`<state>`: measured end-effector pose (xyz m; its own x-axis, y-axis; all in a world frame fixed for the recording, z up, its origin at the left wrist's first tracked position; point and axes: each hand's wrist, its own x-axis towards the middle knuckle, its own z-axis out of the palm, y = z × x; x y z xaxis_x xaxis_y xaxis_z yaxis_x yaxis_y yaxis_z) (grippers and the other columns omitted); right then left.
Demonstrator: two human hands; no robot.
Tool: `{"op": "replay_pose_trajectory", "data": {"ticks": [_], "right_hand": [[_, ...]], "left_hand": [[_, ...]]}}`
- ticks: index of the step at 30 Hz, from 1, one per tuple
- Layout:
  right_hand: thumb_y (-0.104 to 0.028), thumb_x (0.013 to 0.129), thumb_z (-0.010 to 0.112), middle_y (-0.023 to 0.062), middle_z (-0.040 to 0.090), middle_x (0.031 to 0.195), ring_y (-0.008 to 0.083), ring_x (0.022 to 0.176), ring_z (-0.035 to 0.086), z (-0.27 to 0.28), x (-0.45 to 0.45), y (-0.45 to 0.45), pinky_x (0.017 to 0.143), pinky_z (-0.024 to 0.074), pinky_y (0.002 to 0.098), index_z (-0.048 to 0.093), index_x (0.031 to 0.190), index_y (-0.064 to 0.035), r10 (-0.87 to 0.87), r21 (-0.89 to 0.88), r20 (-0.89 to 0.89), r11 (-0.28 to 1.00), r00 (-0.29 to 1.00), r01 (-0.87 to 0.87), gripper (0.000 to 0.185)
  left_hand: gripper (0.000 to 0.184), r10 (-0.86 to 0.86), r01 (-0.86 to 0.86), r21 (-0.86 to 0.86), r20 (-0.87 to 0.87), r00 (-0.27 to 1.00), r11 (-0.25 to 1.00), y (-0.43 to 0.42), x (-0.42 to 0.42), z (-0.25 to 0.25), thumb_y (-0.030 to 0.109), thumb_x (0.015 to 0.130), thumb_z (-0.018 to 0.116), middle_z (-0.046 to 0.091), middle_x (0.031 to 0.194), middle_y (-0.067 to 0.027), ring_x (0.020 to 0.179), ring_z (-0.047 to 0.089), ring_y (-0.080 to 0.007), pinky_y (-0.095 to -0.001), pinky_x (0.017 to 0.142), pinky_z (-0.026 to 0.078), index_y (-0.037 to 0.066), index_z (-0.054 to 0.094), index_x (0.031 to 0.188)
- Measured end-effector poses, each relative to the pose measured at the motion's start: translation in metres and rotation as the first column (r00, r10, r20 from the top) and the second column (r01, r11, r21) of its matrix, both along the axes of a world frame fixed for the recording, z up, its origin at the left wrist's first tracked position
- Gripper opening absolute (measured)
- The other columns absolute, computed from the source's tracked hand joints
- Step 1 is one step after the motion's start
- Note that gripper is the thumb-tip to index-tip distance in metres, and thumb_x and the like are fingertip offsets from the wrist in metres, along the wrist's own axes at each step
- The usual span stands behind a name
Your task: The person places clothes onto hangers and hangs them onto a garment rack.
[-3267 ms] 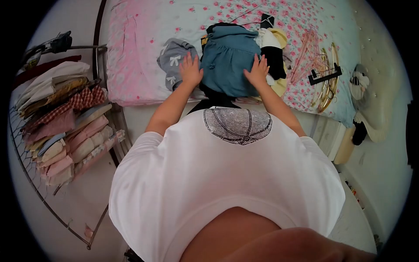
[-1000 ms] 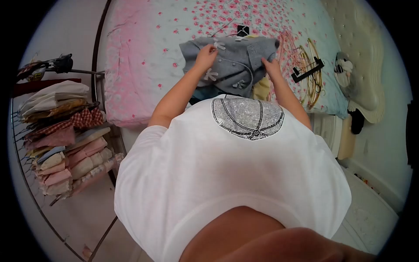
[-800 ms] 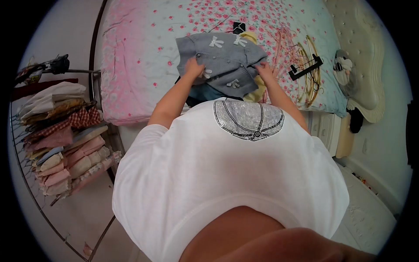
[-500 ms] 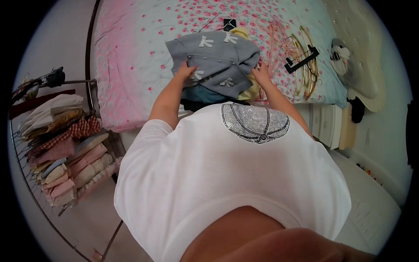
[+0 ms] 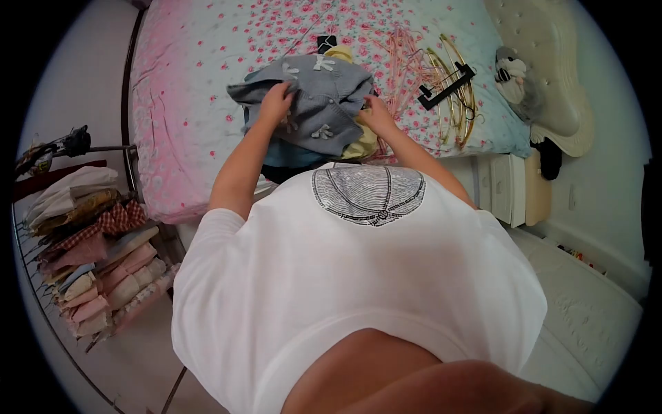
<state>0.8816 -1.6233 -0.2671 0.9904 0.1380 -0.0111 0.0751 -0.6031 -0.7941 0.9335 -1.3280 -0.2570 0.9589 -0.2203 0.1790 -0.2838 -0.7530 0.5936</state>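
A grey cardigan point(image 5: 324, 93) with white bows lies over a pile of clothes near the front edge of the bed. My left hand point(image 5: 277, 103) is closed on the cardigan's left part, and the cloth is bunched there. At its right edge, my right hand point(image 5: 376, 114) has its fingers on or just beside the sleeve; whether they grip it is unclear. Under the cardigan, a teal garment point(image 5: 289, 154) shows in front and a yellow one point(image 5: 361, 143) at the right.
Pink hangers point(image 5: 396, 69), gold hangers point(image 5: 441, 93) and a black hanger point(image 5: 447, 86) lie on the bed point(image 5: 179, 138). A rack of folded clothes point(image 5: 103, 255) stands at the left. Soft toys point(image 5: 514, 79) sit by the headboard point(image 5: 552, 62); a white cabinet point(image 5: 507, 190) is at the right.
The grey cardigan, earlier beside the teal garment, now lies spread over the pile. My left hand has lifted and bunched its left part. The whole view has shifted, moving the bed leftward.
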Motion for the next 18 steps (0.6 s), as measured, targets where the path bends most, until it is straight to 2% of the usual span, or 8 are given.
{"op": "replay_pose_trajectory", "data": {"ticks": [3,6,9,10,13,14,17,18], "right_hand": [[-0.012,0.066,0.062,0.0192,0.047,0.116,0.0339,0.110,0.041,0.054,0.004,0.020,0.091,0.0352,0.0384,0.039,0.120,-0.0016,0.247,-0.138,0.466,0.969,0.849,-0.206,0.060],[-0.007,0.063,0.064,0.0169,0.047,0.117,0.0327,0.107,0.045,0.097,0.017,0.034,0.089,0.0363,0.0398,0.034,0.125,-0.0069,0.603,-0.231,0.491,0.786,0.629,-0.574,0.069],[-0.007,0.060,0.066,0.0151,0.053,0.111,0.0319,0.100,0.050,0.092,0.033,0.039,0.085,0.0380,0.0404,0.033,0.126,-0.0104,0.727,-0.172,0.198,0.686,0.658,-0.706,0.074],[-0.011,0.059,0.068,0.0136,0.058,0.100,0.0318,0.092,0.055,0.091,0.037,0.040,0.082,0.0390,0.0408,0.041,0.121,-0.0125,0.731,-0.109,0.129,0.683,0.671,-0.723,0.068],[-0.014,0.059,0.067,0.0141,0.059,0.094,0.0310,0.088,0.056,0.079,0.049,0.038,0.080,0.0390,0.0421,0.051,0.111,-0.0135,0.840,-0.291,0.004,0.520,0.542,-0.803,0.054],[-0.016,0.061,0.065,0.0147,0.060,0.088,0.0316,0.084,0.056,0.075,0.051,0.037,0.077,0.0403,0.0423,0.057,0.101,-0.0119,0.843,-0.296,0.057,0.526,0.536,-0.797,0.041],[-0.016,0.062,0.063,0.0153,0.059,0.083,0.0329,0.083,0.056,0.078,0.041,0.042,0.073,0.0425,0.0421,0.055,0.099,-0.0094,0.869,-0.189,0.108,0.495,0.483,-0.848,0.038],[-0.017,0.062,0.062,0.0154,0.059,0.084,0.0334,0.083,0.056,0.084,0.036,0.044,0.072,0.0429,0.0422,0.055,0.098,-0.0089,0.880,-0.245,0.022,0.465,0.475,-0.851,0.037]], "left_hand": [[0.028,-0.281,0.285,0.110,-0.053,0.958,0.952,-0.043,-0.018,0.070,0.012,0.076,0.053,0.057,0.094,-0.0146,0.087,0.055,-0.0327,-0.0390,0.074,0.044,0.007,0.055,0.103],[0.028,-0.418,0.430,0.170,-0.105,0.902,0.887,-0.071,-0.035,0.088,0.013,0.075,0.056,0.057,0.093,-0.0132,0.086,0.055,-0.0319,-0.0388,0.072,0.044,0.007,0.055,0.103],[0.028,-0.440,0.449,0.087,-0.106,0.892,0.889,-0.078,-0.053,0.102,0.011,0.073,0.059,0.057,0.091,-0.0130,0.084,0.055,-0.0316,-0.0392,0.071,0.044,0.006,0.056,0.100],[0.027,-0.421,0.428,0.089,-0.082,0.903,0.900,-0.076,-0.057,0.106,0.011,0.073,0.059,0.057,0.090,-0.0132,0.084,0.055,-0.0316,-0.0390,0.070,0.044,0.006,0.056,0.099],[0.023,-0.383,0.389,0.050,-0.093,0.919,0.920,-0.066,-0.069,0.123,0.009,0.071,0.061,0.058,0.086,-0.0138,0.082,0.055,-0.0313,-0.0378,0.069,0.044,0.004,0.057,0.094],[0.023,-0.386,0.394,0.031,-0.136,0.912,0.919,-0.062,-0.069,0.128,0.009,0.071,0.061,0.058,0.086,-0.0139,0.082,0.055,-0.0312,-0.0374,0.069,0.044,0.004,0.057,0.093],[0.023,-0.439,0.448,0.027,-0.158,0.884,0.893,-0.044,-0.066,0.134,0.008,0.070,0.062,0.058,0.085,-0.0141,0.080,0.056,-0.0310,-0.0366,0.068,0.044,0.003,0.057,0.092],[0.023,-0.465,0.475,0.035,-0.146,0.873,0.879,-0.039,-0.063,0.135,0.008,0.070,0.062,0.058,0.085,-0.0141,0.079,0.056,-0.0309,-0.0364,0.068,0.044,0.003,0.057,0.092]]}}
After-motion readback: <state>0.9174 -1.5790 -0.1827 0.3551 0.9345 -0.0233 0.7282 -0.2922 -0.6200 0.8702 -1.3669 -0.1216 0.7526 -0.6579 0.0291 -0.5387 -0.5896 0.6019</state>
